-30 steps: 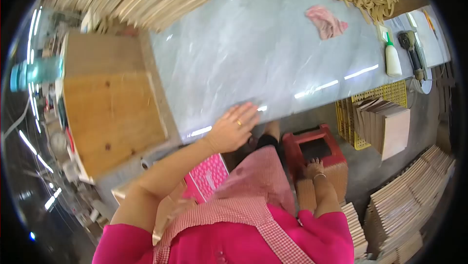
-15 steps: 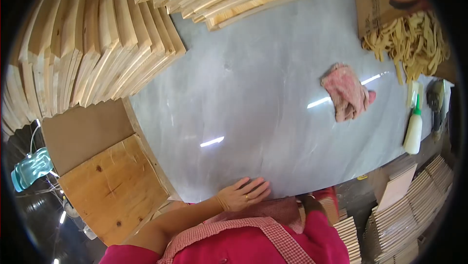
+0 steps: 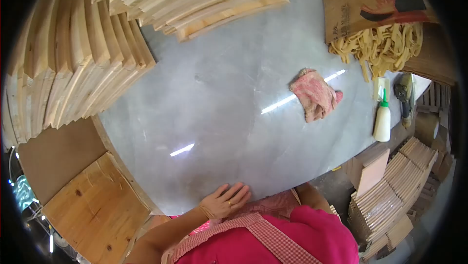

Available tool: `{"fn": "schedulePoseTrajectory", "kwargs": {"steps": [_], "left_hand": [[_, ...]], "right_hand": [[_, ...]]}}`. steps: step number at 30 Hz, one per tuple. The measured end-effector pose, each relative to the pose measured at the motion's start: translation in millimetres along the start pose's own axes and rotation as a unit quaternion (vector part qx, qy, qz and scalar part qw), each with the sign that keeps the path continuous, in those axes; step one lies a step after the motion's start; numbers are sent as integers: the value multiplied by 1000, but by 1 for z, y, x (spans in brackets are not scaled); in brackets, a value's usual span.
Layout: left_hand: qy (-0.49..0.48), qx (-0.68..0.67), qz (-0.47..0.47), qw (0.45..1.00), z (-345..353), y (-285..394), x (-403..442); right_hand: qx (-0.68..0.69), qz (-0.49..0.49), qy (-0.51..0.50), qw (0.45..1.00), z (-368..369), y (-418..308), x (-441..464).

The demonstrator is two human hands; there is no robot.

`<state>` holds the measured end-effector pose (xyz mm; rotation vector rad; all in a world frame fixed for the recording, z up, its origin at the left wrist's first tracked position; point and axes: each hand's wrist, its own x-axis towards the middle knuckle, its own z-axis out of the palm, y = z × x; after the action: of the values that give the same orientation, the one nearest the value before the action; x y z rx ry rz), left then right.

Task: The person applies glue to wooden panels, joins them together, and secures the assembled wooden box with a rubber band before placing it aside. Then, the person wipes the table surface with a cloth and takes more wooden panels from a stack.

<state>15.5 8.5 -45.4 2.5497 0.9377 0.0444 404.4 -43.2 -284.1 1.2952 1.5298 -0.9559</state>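
Note:
My left hand [image 3: 225, 201] lies flat near the front edge of the grey table [image 3: 214, 118], fingers spread, a ring on one finger, nothing held. My right forearm [image 3: 313, 197] reaches down beyond the table edge, and the hand itself is hidden below. A crumpled pink cloth [image 3: 316, 94] rests on the tabletop to the right. Further right, a white bottle with a green tip [image 3: 382, 122] stands near a dark-handled tool [image 3: 404, 93]. Yellowish strips [image 3: 382, 47] spill out of a brown paper bag [image 3: 370, 3] at the back right.
Stacks of pale wooden boards [image 3: 73, 59] rise at the back left. A wooden box or panel [image 3: 95, 205] adjoins the table's left edge. Bundled boards [image 3: 390, 191] are stacked on the right below table level. A teal bottle [image 3: 23, 193] shows at far left.
The view has tilted up and shifted, bringing more of the board stacks and the paper bag into sight. My right hand, earlier on a red stool, has gone out of sight. My left hand remains at the edge.

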Motion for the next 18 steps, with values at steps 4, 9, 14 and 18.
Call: {"fn": "schedulePoseTrajectory", "kwargs": {"steps": [4,9,14,18], "left_hand": [[-9,9,-7,1000,5,1,2],[-17,-9,-42,999,3,5,0],[-4,-21,-30,999,12,6,-6],[18,-2,-69,997,7,14,-3]], "right_hand": [[-5,11,17,1000,-11,24,-5],[-31,6,42,999,-19,48,-1],[-83,-16,79,993,-30,84,10],[-147,-60,125,979,-47,114,-3]]}}
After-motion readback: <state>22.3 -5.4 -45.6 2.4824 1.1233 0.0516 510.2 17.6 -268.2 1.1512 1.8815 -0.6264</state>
